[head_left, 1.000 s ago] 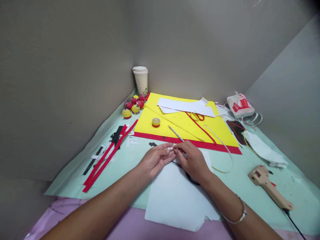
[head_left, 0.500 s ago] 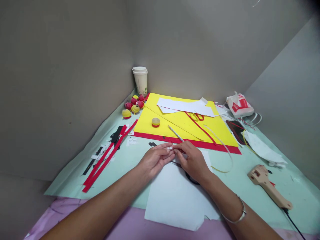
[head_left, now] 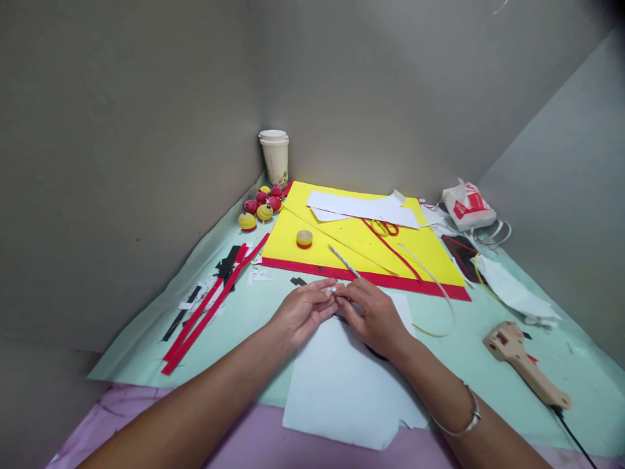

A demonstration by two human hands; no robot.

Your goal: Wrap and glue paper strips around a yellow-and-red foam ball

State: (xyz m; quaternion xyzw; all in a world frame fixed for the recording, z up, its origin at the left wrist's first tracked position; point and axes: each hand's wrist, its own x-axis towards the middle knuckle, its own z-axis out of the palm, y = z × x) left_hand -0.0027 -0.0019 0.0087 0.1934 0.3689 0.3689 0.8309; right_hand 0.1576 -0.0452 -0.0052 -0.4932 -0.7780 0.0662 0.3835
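Observation:
Tiny white pieces (head_left: 333, 290), probably paper, show at the fingertips of my left hand (head_left: 305, 311). That hand is turned palm up, its thumb pressed toward the fingers around the pieces. My right hand (head_left: 375, 317) meets it from the right, with thumb and forefinger pinched together beside the pieces; whatever lies between those fingertips is hidden. Beneath both hands lies a white sheet of paper (head_left: 336, 391). A black-handled tool (head_left: 375, 352) is mostly covered by my right hand. Just beyond the fingers, a pencil (head_left: 344, 260) rests on a yellow sheet (head_left: 288, 228).
A glue gun (head_left: 527, 365) lies at right, its cord trailing forward. Red strips (head_left: 208, 319) and black scraps are at left. Several red and yellow paper ornaments (head_left: 264, 212) sit near a lidded cup (head_left: 275, 158). A coiled paper roll (head_left: 304, 239), scissors (head_left: 389, 228) and tissues (head_left: 469, 205) lie farther back.
My right fingertips have shifted slightly left, closer to the white pieces in my left hand. My left hand has stayed almost still.

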